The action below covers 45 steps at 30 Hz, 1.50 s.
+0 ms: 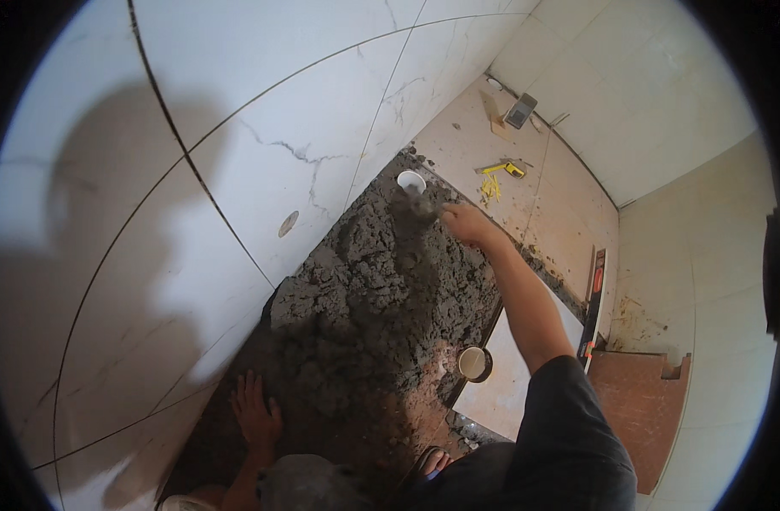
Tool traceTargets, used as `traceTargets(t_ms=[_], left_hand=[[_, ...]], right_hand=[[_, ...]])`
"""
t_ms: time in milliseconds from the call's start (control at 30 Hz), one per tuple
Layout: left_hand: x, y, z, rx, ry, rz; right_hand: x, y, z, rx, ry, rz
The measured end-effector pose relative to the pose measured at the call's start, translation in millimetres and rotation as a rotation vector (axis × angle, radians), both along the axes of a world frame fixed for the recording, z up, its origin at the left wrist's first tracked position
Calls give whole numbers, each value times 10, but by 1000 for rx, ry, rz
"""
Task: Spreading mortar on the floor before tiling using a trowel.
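My right hand (465, 223) is closed on a trowel (421, 207) coated in grey mortar, held just below a white round pipe opening (411, 182) near the wall. Beneath it spreads lumpy wet mortar (364, 255). My left hand (255, 404) lies open, fingers spread, on the dark floor beside the marble-patterned wall (151, 281). Right of the mortar, under my right arm, lies a pale tile (492, 396) with a round beige opening or cup (473, 363) at its left edge; I cannot tell which.
On the far tiled floor (569, 204) sit a yellow tape measure (514, 169), yellow spacers (490, 189) and a grey box-shaped object (520, 111). A long level (593, 294) lies along the right. Beyond it is a reddish-brown board (635, 400); tiled walls (688, 247) enclose the space. My sandalled foot (433, 460) shows below.
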<state>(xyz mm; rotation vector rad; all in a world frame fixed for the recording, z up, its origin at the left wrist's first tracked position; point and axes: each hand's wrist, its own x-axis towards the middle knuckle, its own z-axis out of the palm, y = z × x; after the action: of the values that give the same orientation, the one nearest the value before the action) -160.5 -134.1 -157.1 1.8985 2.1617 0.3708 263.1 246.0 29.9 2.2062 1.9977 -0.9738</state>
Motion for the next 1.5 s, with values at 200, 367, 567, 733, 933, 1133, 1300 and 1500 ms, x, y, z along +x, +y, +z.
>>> traceTargets(t_ms=[200, 367, 567, 733, 933, 1133, 1300, 1500], left_hand=[[107, 94, -55, 4, -22, -35], [-3, 24, 15, -6, -10, -6], [77, 87, -25, -19, -10, -6], [34, 24, -8, -28, 9, -7], [73, 76, -13, -55, 6, -30], [68, 59, 30, -69, -12, -4], [37, 32, 18, -65, -8, -13], [64, 121, -7, -48, -24, -19]], right_hand=[[290, -110, -1097, 477, -97, 70], [17, -39, -673, 252, 118, 63], [-352, -51, -1184, 404, -38, 14], [-299, 132, -946, 396, 43, 36], [-135, 232, -1148, 453, -63, 149], [-281, -63, -617, 274, -331, 265], [-281, 233, -637, 288, -471, 261], [-225, 581, -787, 235, -328, 110]])
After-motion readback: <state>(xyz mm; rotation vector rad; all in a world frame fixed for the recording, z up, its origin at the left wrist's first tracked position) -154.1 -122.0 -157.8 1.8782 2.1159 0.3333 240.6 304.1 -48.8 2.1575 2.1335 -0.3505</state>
